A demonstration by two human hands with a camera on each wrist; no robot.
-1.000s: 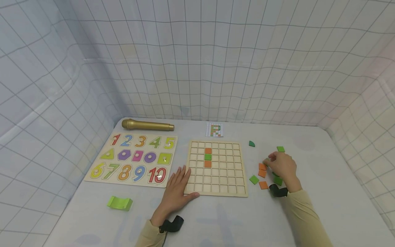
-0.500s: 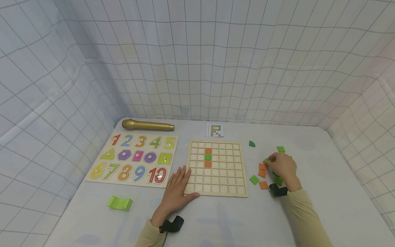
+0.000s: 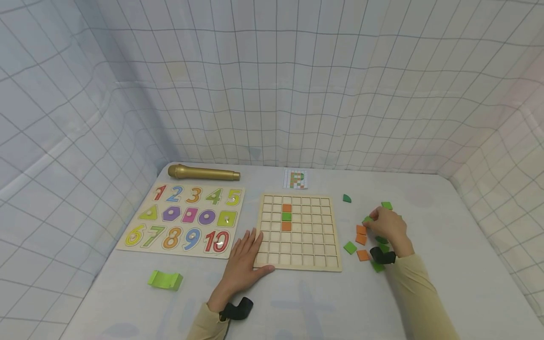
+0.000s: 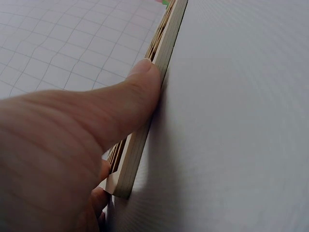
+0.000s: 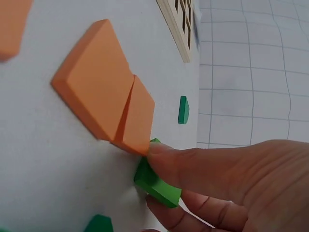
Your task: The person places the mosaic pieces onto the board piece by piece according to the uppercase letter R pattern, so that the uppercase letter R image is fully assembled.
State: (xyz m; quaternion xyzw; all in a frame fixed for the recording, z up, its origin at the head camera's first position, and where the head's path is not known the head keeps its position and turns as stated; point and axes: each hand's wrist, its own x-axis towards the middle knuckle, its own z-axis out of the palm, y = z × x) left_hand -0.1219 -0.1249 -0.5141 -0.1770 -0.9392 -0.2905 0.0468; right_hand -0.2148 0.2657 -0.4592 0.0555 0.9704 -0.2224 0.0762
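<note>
My left hand (image 3: 243,264) lies at the near left corner of the wooden grid board (image 3: 303,269), fingers straight along its left side. In the left wrist view the thumb (image 4: 137,92) presses the board's edge (image 4: 133,166). To the right of the board, my right hand (image 3: 388,225) pinches a green square tile (image 5: 157,186) between thumb and fingers, low over the table and tilted. Right beside it lie two orange tiles (image 5: 99,79), touching each other. The board holds an upper orange tile (image 3: 286,208), a green tile (image 3: 286,216) and a lower orange tile (image 3: 286,226) in one column.
Loose tiles surround the right hand, including a green tile (image 3: 350,247), an orange tile (image 3: 363,255) and a dark green quarter-round (image 3: 347,198). A pattern card (image 3: 295,179) lies behind the board. Leftward are a number puzzle (image 3: 180,219), a gold microphone (image 3: 204,172) and a green block (image 3: 165,280).
The right hand has shifted slightly, and its fingertips have come onto the green tile. Another green tile now shows near that wrist. My left hand stays where it was.
</note>
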